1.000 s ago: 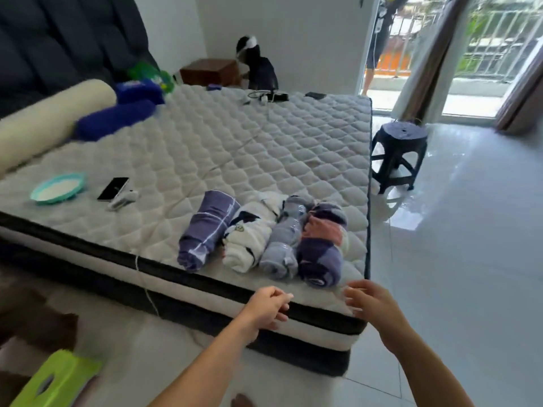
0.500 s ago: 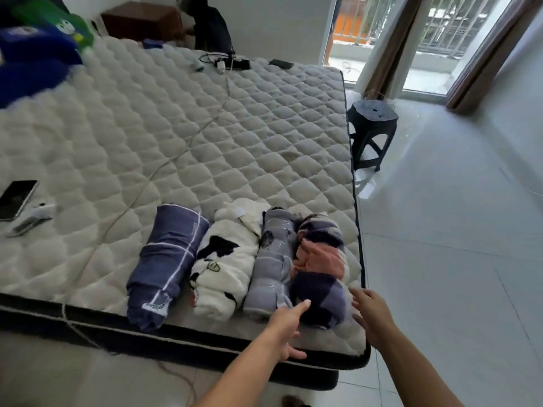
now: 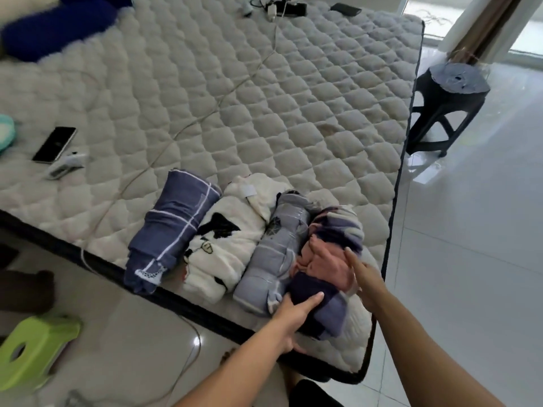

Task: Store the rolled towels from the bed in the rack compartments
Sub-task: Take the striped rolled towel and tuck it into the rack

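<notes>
Four rolled towels lie side by side at the near right corner of the quilted mattress: a navy checked roll, a white one with black patches, a grey one and a pink-and-navy striped one. My left hand grips the near end of the striped roll, thumb on top and fingers underneath. My right hand rests flat against the same roll's right side with its fingers spread. No rack is in view.
A phone, a small white device, a teal dish and a thin cable lie on the mattress. A blue pillow is at the far left. A black stool stands right of the bed, a green stool on the floor at left.
I have come closer to the bed. Both hands moved forward from the mattress edge onto the striped roll, and my left hand has closed around its near end.
</notes>
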### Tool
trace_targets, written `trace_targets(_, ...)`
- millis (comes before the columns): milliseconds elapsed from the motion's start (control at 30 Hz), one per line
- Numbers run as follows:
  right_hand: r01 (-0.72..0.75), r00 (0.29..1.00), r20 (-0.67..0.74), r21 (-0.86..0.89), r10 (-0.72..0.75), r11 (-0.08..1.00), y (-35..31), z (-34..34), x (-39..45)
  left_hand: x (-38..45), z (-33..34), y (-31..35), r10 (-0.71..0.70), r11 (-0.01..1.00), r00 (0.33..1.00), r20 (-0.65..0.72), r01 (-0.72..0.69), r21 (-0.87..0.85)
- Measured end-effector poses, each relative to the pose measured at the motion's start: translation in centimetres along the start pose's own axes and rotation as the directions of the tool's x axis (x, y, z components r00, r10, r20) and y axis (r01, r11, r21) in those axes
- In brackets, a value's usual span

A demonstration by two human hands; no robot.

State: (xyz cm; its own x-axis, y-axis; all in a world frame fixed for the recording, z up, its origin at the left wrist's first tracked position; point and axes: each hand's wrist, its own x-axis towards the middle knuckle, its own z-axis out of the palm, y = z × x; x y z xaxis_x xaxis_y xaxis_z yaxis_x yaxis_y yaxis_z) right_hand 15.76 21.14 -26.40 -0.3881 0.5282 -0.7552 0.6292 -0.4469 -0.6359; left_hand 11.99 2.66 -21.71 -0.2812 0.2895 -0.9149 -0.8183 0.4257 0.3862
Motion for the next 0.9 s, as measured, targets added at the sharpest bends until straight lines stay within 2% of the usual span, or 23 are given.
trace_targets(167,-0.001,0.992,0.126,0.024,-0.002,1.000,-1.3,1.3,-0.4,0.6,1.1,-0.4,0.080,0.996,0.992,-0.097,-0.083,-0.021)
trace_targets(333,-0.040,0.986,0.164,0.018,0.036,0.999,0.3,0.0,3.6,-0.1,1.6,0.0,0.099,0.994,0.984,-0.145,-0.105,-0.032)
trace_targets(433,-0.017,0.986,0.169,0.101,-0.001,0.995,-1.1,0.5,0.1,-1.4,1.7,0.7,0.088,0.994,0.987,-0.137,-0.097,-0.055)
trace_targets(533,0.032,0.987,0.147,0.232,-0.068,0.972,-1.7,1.3,-2.0,-3.0,1.3,1.4,0.154,0.986,0.976,-0.157,-0.162,-0.045)
trace_targets(700,0.163,0.963,0.139,0.376,-0.229,0.912,-4.4,4.5,-6.0,-7.2,-1.4,2.5,0.352,0.930,0.906,-0.235,-0.368,-0.026)
trace_targets(800,0.212,0.911,0.252,0.396,-0.327,0.894,-6.4,8.2,-9.8,-11.0,-4.7,2.2,0.437,0.876,0.844,-0.311,-0.478,-0.067)
trace_targets(900,0.255,0.819,0.408,0.373,-0.404,0.892,-7.0,13.0,-14.6,-16.0,-9.1,-0.1,0.491,0.806,0.772,-0.403,-0.578,-0.126)
